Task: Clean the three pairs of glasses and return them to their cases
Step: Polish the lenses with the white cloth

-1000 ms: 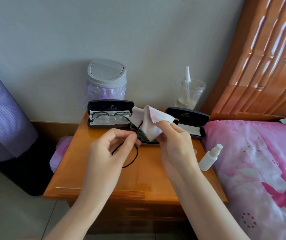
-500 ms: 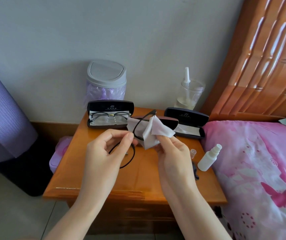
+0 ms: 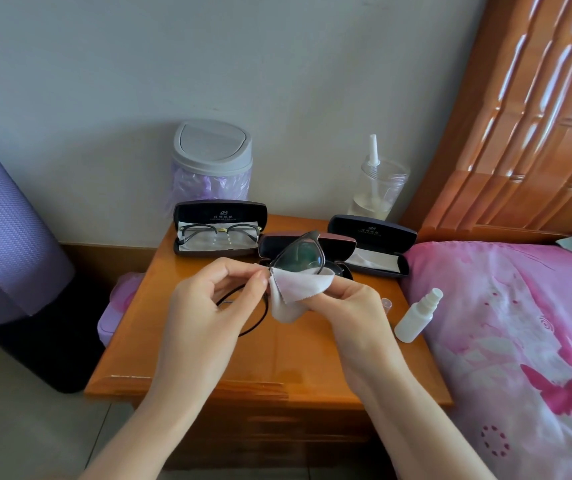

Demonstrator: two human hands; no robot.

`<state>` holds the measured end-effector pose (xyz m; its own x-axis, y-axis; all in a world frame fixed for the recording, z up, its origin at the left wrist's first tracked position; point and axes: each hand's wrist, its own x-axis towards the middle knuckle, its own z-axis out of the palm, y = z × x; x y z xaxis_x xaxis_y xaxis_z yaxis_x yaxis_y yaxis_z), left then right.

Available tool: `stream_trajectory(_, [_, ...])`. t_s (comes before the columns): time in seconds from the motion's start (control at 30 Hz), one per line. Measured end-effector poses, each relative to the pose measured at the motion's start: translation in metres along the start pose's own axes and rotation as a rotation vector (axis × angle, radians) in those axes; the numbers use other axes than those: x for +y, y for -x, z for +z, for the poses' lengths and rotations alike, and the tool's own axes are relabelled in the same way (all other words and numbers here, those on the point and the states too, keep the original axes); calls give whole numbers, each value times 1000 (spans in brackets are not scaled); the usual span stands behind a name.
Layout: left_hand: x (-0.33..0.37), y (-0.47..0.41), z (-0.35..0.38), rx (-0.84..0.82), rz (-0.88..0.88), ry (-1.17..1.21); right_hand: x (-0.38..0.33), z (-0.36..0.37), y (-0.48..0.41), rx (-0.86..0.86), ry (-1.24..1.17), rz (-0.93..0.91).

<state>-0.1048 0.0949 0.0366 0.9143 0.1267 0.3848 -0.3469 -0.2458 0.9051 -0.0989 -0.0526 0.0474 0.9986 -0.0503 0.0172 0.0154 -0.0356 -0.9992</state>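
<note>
The cloth point(image 3: 298, 292) has slid down off the glasses point(image 3: 300, 254), baring a lens above my right grip point(image 3: 353, 306), which pinches the cloth. My left grip point(image 3: 208, 306) pinches the frame. One pair point(image 3: 220, 233) lies cased beyond; two cases point(image 3: 372, 232) stand open, so roughly a third done, I judge.

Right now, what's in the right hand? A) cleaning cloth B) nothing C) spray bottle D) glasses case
A: the right hand pinches the white cloth against the lower edge of the glasses, while the spray bottle lies untouched on the nightstand.
</note>
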Motion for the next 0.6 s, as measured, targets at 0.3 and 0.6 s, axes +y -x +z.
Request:
stream_trajectory(0.3, [3,-3,-2,-52,24,46,-1,-12,-9,34,-21,16])
stream_trajectory(0.6, [1,-1,3,-70,12,21,-13,5,-13,107,-156,60])
